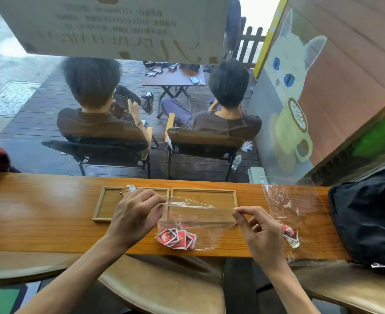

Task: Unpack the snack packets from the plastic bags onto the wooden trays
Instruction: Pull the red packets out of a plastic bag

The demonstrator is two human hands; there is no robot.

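two hands stretch a clear bag open over the counter

two wooden trays sit side by side on the counter [39, 223], edges touching: the left tray [106, 205] and the right tray [204, 197]. one packet [126, 190] lies at the far edge of the left tray, partly hidden behind the left hand; the right tray's visible floor is bare.

two plastic bags are in view. the nearer bag [196, 223] is held up between both hands, its mouth pulled wide. the left hand [133, 217] pinches the bag's left rim between thumb and fingertips, and the right hand [260, 231] pinches the right rim the same way, the other fingers curled loosely. a cluster of red and white snack packets [177, 238] rests in the bottom of this bag, near the front edge of the counter, below and between the two hands, closer to the left one. they overlap too much for an exact count; about five or six show.

the second bag [286, 207] lies flat and crumpled on the counter to the right of the right hand. one red packet [290, 234] sits in its lower part, just beside the right hand's knuckles.

a black backpack [368, 216] rests on the counter's right end, touching that bag's edge. beyond the glass, two people sit on chairs with their backs turned.
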